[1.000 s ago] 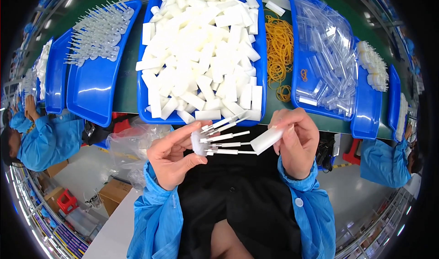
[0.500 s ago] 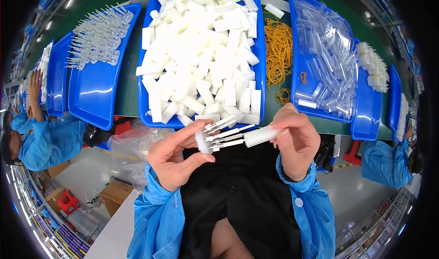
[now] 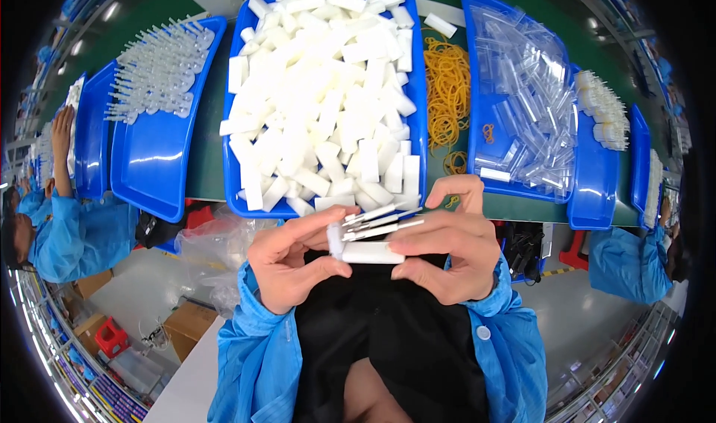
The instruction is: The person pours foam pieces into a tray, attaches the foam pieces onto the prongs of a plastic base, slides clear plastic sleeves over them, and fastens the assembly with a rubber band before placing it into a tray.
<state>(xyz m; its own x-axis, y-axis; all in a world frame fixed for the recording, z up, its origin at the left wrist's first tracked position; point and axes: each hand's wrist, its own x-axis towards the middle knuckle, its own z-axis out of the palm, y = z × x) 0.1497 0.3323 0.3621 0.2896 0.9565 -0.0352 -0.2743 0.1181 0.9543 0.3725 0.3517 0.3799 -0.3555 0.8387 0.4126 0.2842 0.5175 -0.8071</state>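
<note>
In front of my body, my left hand (image 3: 289,255) is closed round the white base of a pronged plastic piece (image 3: 335,238). Its several thin, pale rods point to the right. A white foam block (image 3: 371,254) sits lengthwise on the near side of these rods, its left end close against the base. Thumb and fingers of my right hand (image 3: 456,250) pinch the block's right end, and its index finger arches above. Whether a rod runs inside the block is hidden. Just beyond both hands stands a blue tray (image 3: 233,175) heaped with similar white foam blocks.
Yellow rubber bands (image 3: 447,95) lie right of the foam tray, near a loose foam block (image 3: 440,25). Further right, a blue tray (image 3: 488,121) holds clear plastic sleeves. A left-hand blue tray (image 3: 153,158) holds pronged pieces. Co-workers in blue sleeves (image 3: 89,233) sit at both sides.
The foam block has moved left along the rods, up to the base. My right hand has come closer to my left, which still grips the pronged piece.
</note>
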